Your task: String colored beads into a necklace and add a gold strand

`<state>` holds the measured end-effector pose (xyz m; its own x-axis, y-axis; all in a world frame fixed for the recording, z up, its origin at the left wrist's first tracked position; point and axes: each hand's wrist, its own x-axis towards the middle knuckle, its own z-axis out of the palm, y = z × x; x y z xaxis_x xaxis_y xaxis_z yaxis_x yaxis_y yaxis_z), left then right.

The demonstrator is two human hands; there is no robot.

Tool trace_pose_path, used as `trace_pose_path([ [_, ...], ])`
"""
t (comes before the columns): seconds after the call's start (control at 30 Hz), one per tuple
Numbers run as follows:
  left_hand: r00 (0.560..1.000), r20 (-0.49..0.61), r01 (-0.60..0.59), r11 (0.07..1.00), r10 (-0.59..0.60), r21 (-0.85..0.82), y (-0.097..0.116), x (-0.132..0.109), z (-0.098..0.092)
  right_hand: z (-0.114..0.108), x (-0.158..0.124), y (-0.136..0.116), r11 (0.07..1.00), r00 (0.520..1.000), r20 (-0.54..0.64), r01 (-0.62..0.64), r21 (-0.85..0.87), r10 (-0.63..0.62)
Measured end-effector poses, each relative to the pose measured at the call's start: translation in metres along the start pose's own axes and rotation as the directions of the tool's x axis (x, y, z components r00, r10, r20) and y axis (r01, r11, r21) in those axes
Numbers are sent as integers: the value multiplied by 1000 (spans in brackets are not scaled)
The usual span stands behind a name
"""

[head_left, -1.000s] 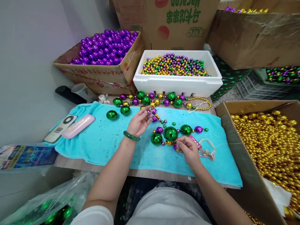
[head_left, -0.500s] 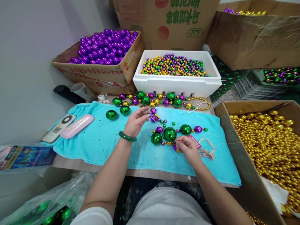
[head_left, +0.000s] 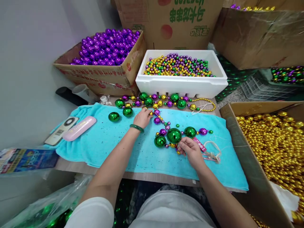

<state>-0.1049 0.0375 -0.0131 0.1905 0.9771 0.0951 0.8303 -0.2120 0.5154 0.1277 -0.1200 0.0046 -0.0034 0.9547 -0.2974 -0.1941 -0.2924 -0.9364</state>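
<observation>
My left hand (head_left: 142, 117), with a green bangle (head_left: 137, 128) at its wrist, reaches to the far part of the turquoise towel (head_left: 114, 152). Its fingers are closed around a gold bead (head_left: 151, 113), beside two loose purple beads (head_left: 157, 120). Nearer me, my right hand (head_left: 190, 150) is pinched at the lower edge of a big green bead (head_left: 174, 135); what lies between the fingertips is too small to make out. That bead belongs to a string of green, purple and gold beads. A pink tag (head_left: 199, 144) and a pale cord loop (head_left: 215, 152) lie to its right.
Behind the towel runs a beaded necklace (head_left: 148, 101). A white foam box (head_left: 181, 84) of small beads and a carton (head_left: 95, 74) of purple beads stand beyond. A carton (head_left: 237, 139) of gold beads is at right. A phone (head_left: 61, 129) and pink case (head_left: 79, 128) lie left.
My left hand has moved away from the purple beads, lowering and closing at the gold beads. The right hand stays beside the big green bead. The view has shifted slightly.
</observation>
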Motion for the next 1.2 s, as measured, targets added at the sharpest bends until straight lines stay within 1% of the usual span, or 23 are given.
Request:
trace_pose_path([
  [0.1,998,62,20,996,-25,85,1,-1,2,-2,-1,-1,1000,1000,-4,14,-22,-14],
  [0.2,996,88,20,999,-22,25,-2,-5,0,-4,-1,0,999,1000,-6,20,-27,-20],
  [0.23,997,80,24,999,-21,-27,-3,-8,-1,-5,-1,0,1000,1000,-5,20,-24,-20],
  [0.3,999,20,45,981,-42,-188,-3,-14,-4,-5,-1,0,999,1000,2,23,-23,-23],
  [0.33,997,-18,72,950,-81,-303,-1,-19,-6,-5,-1,0,999,1000,4,26,-30,-26],
  [0.37,990,-39,106,892,-137,-440,2,-24,-8,-5,-1,0,999,1000,6,30,-38,-29],
  [0.4,979,-36,141,797,-200,-588,7,-30,-12,-5,-1,-1,998,999,9,33,-47,-32],
  [0.43,967,-3,173,664,-255,-727,12,-37,-16,-5,-2,-1,998,999,13,35,-55,-34],
  [0.47,955,53,199,502,-291,-841,19,-44,-20,-4,-2,-1,997,999,18,36,-62,-35],
  [0.5,946,118,219,329,-302,-919,25,-50,-25,-4,-3,-1,997,999,26,36,-69,-35],
  [0.53,939,179,233,162,-295,-959,31,-56,-30,-4,-3,-1,996,999,34,35,-76,-32],
  [0.57,931,231,245,16,-282,-969,36,-61,-34,-3,-4,-1,996,999,42,32,-83,-29],
  [0.6,924,274,255,-105,-267,-961,41,-65,-38,-2,-5,-1,996,999,49,28,-89,-24],
  [0.63,917,309,264,-196,-254,-944,45,-68,-41,-1,-5,-1,995,998,54,23,-93,-18],
  [0.67,910,333,269,-260,-247,-927,48,-69,-43,0,-6,-1,995,998,57,21,-95,-15],
  [0.7,904,349,271,-302,-246,-914,51,-71,-45,0,-7,-1,995,998,59,20,-97,-14],
  [0.77,898,364,269,-347,-248,-899,54,-71,-45,2,-8,-2,994,998,62,25,-103,-19],
  [0.87,894,374,267,-377,-247,-887,57,-72,-44,2,-10,-3,993,998,60,37,-113,-31],
  [1.2,900,361,258,-371,-244,-892,59,-74,-44,2,-10,-5,992,999,41,29,-123,-25],
])
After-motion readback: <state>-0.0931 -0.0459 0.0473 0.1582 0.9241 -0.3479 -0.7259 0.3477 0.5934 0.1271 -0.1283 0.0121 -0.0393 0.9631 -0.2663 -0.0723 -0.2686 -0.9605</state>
